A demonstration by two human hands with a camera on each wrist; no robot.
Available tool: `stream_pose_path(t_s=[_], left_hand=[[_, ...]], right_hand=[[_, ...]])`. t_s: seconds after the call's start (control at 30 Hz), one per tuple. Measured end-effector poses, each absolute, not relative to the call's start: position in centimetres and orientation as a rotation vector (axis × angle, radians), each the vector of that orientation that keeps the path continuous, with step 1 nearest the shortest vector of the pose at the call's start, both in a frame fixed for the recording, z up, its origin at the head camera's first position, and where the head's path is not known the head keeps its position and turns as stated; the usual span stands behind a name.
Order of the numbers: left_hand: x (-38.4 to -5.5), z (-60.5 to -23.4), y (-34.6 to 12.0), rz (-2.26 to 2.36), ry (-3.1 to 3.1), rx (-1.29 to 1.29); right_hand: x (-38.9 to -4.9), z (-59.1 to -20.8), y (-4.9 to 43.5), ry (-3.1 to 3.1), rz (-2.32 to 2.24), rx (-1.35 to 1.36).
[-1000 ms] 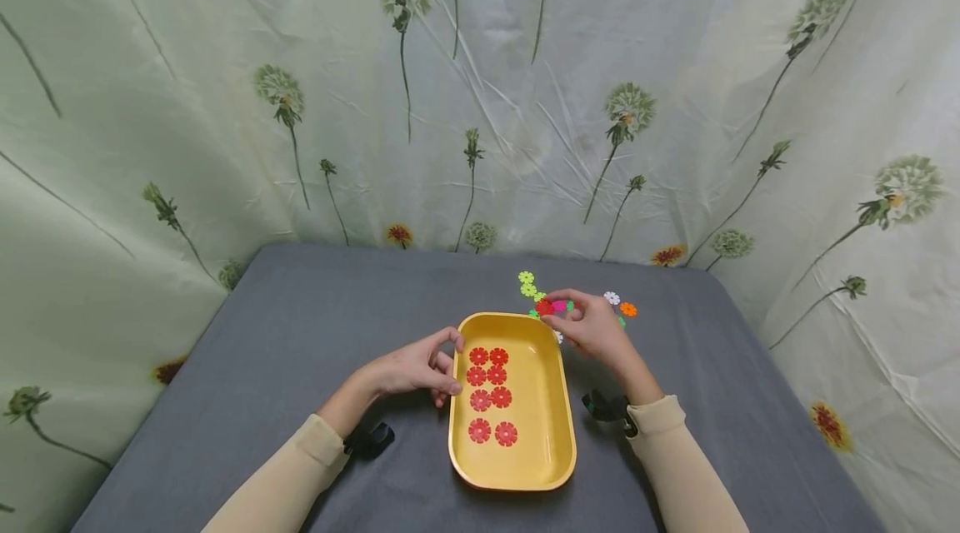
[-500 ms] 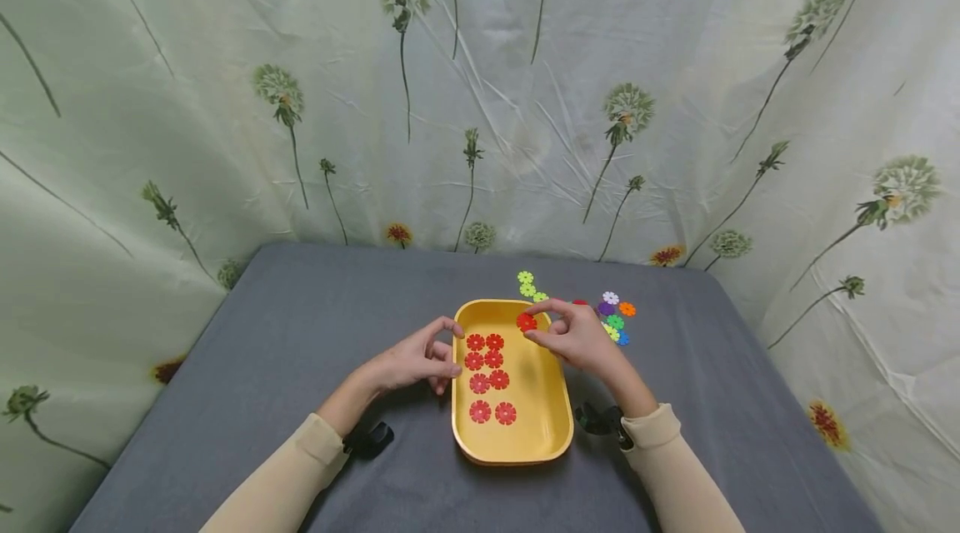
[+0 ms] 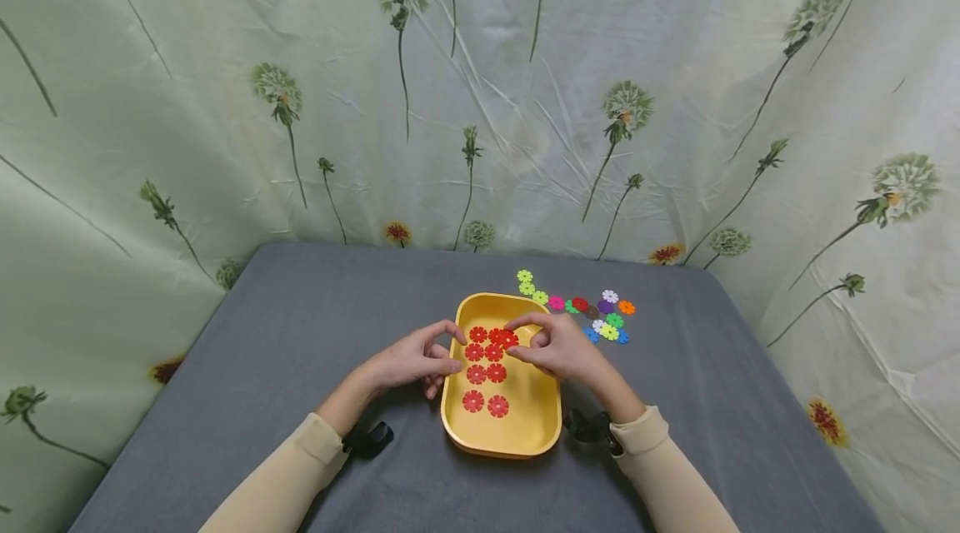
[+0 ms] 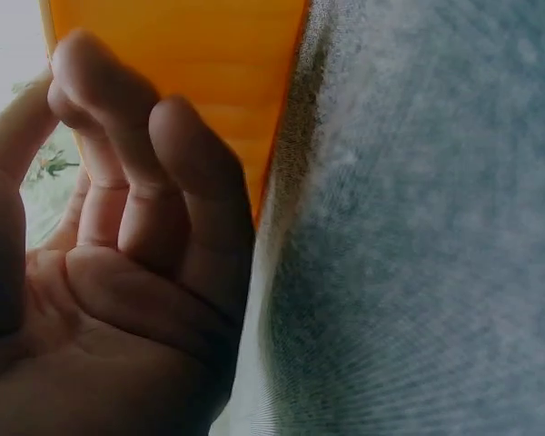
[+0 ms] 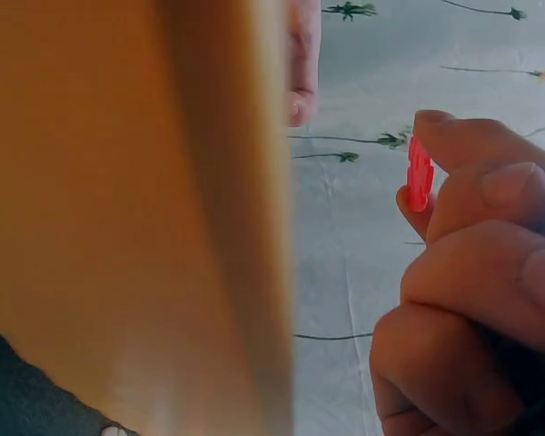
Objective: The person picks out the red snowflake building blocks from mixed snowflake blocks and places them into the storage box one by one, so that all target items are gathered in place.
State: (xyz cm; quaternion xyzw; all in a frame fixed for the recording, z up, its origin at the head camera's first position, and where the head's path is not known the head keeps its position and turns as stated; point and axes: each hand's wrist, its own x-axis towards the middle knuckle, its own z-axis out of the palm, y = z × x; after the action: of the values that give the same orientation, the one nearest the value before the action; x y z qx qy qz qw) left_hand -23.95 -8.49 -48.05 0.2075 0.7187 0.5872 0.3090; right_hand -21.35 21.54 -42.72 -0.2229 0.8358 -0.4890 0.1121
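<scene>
In the head view a yellow tray [image 3: 528, 420] has several red snowflake discs [image 3: 476, 374] lying in it in two columns. My left hand [image 3: 412, 358] grips the tray's left rim, thumb and index finger bent at its edge; in the left wrist view the other fingers are curled beside the tray's orange-looking wall [image 4: 218, 54]. My right hand [image 3: 567, 347] is over the tray's far half and pinches one red snowflake disc [image 5: 420, 177] between thumb and index finger. That disc appears close to the far end of the right column; whether it touches the others I cannot tell.
Behind the tray to the right, loose snowflake discs in several colours lie on the grey cloth [image 3: 360, 291], among them an orange disc [image 3: 627, 307], a pink disc [image 3: 556, 302] and a yellow-green disc [image 3: 524, 276]. A flower-patterned curtain [image 3: 337, 100] hangs behind the table.
My right hand has carried the red disc from the pile beyond the tray to above the discs inside it. The tray has shifted away from me and slightly left.
</scene>
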Motion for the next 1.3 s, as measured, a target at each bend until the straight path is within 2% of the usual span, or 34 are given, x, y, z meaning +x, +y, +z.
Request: stream_pose_path(t_s=[0.73, 1.13, 1.3], left_hand=[[-24.2, -48.0, -8.1, 1.655, 1.971, 0.413], [-24.2, -48.3, -8.2, 1.675, 1.966, 0.452], [-24.1, -48.3, -8.3, 1.678, 1.963, 0.464]], right_hand=[[-20.0, -43.5, 18.7, 2.427, -1.266, -0.659], [-19.7, -44.7, 17.2, 2.616, -1.043, -0.934], [-19.5, -45.1, 16.7, 2.667, -0.819, -0.934]])
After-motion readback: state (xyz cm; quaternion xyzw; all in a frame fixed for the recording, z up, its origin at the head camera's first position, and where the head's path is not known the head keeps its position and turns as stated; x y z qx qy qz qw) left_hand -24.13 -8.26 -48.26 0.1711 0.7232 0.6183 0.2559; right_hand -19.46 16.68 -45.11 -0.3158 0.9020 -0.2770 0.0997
